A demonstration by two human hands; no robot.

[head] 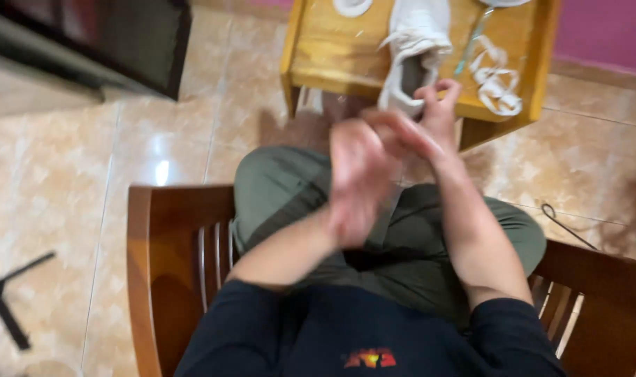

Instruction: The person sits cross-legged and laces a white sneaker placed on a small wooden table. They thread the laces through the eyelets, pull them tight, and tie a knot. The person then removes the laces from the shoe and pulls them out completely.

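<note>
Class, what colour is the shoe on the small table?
White shoe, seen in the head view.

A white sneaker (pixel 413 52) is shown lying on a small yellow wooden counter (pixel 332 59), its opening turned toward the viewer so that the grey interior is seen. The heel end overhangs the near edge of the counter. The upper is unlaced, and a loose white lace (pixel 496 80) is seen lying in a tangle just to the right of the shoe, on the same surface. The heel rim is touched by blurred fingertips (pixel 440 91) of the right hand.
</note>
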